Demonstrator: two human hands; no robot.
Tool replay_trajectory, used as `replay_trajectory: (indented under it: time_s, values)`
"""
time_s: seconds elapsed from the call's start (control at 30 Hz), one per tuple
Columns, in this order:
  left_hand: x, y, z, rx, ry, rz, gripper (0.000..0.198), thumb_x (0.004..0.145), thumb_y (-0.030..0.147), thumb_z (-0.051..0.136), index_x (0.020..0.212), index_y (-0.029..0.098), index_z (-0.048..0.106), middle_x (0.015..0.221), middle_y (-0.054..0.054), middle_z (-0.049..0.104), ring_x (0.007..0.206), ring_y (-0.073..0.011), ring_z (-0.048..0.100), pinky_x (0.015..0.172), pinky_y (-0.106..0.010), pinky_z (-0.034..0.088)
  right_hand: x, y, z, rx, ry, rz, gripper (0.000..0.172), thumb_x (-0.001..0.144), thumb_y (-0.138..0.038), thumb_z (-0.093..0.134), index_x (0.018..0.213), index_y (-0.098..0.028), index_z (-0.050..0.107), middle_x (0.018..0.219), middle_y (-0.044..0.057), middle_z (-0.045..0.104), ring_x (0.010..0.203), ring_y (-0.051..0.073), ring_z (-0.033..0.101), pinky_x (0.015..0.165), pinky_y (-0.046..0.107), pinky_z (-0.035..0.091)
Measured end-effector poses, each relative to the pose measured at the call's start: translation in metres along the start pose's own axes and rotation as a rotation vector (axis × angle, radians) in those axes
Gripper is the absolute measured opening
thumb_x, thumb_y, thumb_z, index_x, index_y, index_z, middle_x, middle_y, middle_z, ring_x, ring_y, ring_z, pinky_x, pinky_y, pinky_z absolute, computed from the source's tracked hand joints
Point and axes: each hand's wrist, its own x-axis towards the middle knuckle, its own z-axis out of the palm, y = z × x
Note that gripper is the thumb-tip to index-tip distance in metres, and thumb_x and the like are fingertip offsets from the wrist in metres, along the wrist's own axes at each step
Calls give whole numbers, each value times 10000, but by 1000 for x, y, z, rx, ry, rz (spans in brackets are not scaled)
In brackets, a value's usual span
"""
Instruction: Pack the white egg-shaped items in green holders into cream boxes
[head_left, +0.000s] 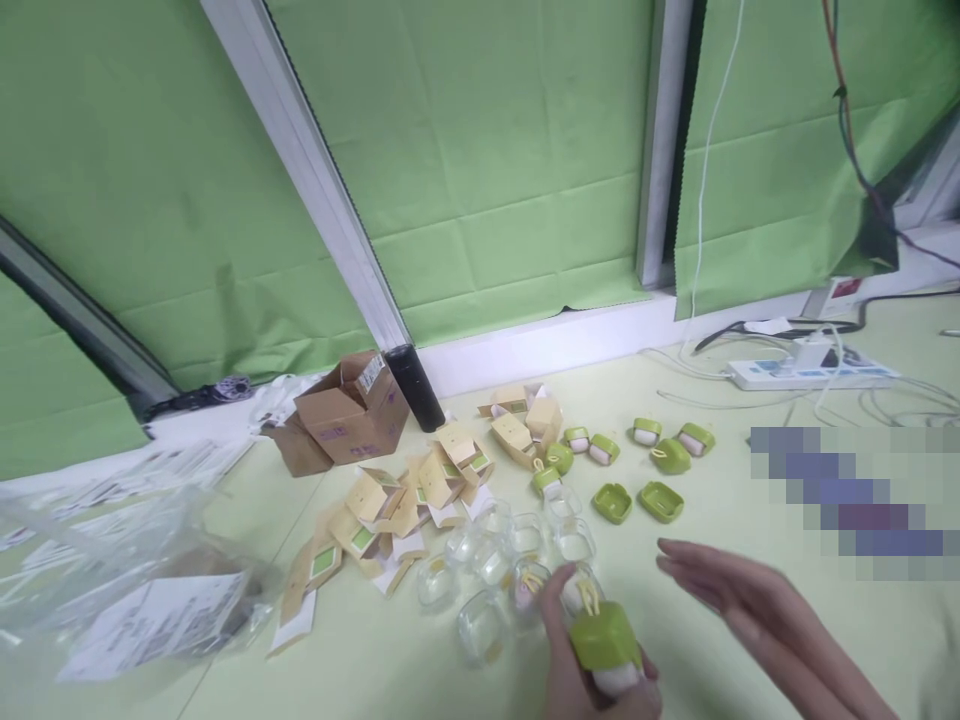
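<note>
**Hand pose.** The left hand (574, 685) enters from the lower edge with the thumb raised along the near-left side of a green-lidded case (606, 640). The right hand (724, 590) reaches in from the lower right. It is held flat, palm turned inward and fingers extended toward the left, just right of the case and apart from it.

**Writing.** A cardboard carton (352, 410), well beyond the grip to the upper left, bears a white label and purple print, both too small to read. The printed sheets inside the plastic bag (112, 580), far left of the grip, are also illegible.

**Grip.** The left hand is closed around the case, with the thumb on one side and the fingers wrapped beneath. The green lid faces up, a white body shows below it, and a yellow loop (590, 597) lies at its far end. The right hand is spread and holds nothing.

**Surroundings.**
- Clear plastic shells (495, 560) lie just beyond and left of the grip.
- Kraft card sleeves (420, 490) lie farther off, beyond the shells.
- Loose green lids (660, 500) lie beyond the right hand.
- A black cylinder (415, 387) stands beside the carton.
</note>
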Motion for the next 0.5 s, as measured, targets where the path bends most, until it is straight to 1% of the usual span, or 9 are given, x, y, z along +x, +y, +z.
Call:
replay_trajectory:
  time_s: [0.03,0.07,0.13,0.17,0.23,0.33,0.4,0.43,0.5]
  values:
    - [1,9,2,131,28,22,1032,555,200,767,1335,234,92,711,34,630,545,-111,531,533,-221,369,9,-4,-2,-11,-11,54,374,934,-377,365,1294,-307,437,956,44,659,907,197,646,758,284,535]
    - [2,18,5,250,44,54,1004,569,184,755,1322,220,92,753,19,635,611,-131,560,588,-237,393,20,-8,-1,-34,-71,102,405,912,-396,420,1309,-313,414,881,23,636,831,186,637,732,280,526]
    - [7,36,10,446,46,126,925,618,170,714,1300,206,91,843,-10,648,736,-166,595,712,-277,413,41,-15,3,-91,-221,82,459,767,-440,639,1193,-309,530,792,-11,579,711,175,584,661,266,494]
    - [9,44,11,517,25,154,893,647,172,690,1295,208,78,893,-25,653,788,-178,602,759,-294,411,50,-17,7,-106,-261,72,398,734,-443,671,1093,-290,591,755,-19,553,681,170,555,635,262,471]
    - [16,56,9,607,-26,182,797,701,178,642,1271,225,88,949,-33,654,832,-181,604,792,-307,405,62,-14,14,-81,-243,88,275,761,-468,628,918,-243,626,701,-25,514,640,158,510,586,252,427]
    - [27,62,-2,682,-52,200,503,725,191,622,1110,234,300,905,-14,644,766,-156,579,735,-286,408,68,2,22,44,-158,181,319,829,-512,501,799,-208,595,680,-18,525,605,149,490,549,245,395]
    - [34,61,-8,703,-51,229,360,718,205,639,971,223,384,853,-10,637,717,-139,544,707,-276,401,66,13,25,132,-110,231,352,832,-529,477,745,-202,577,688,-10,554,628,157,512,558,247,402]
    - [38,59,-9,692,-59,237,339,713,215,653,935,218,397,840,-11,634,706,-133,531,702,-273,398,64,17,26,166,-85,244,362,831,-533,471,724,-201,570,690,-7,560,650,164,526,571,248,410]
    - [44,54,-7,587,-115,215,375,697,239,686,923,219,387,848,-17,635,703,-126,532,691,-267,399,62,20,28,202,-42,262,360,817,-541,481,722,-203,559,691,-11,559,661,168,539,582,247,422]
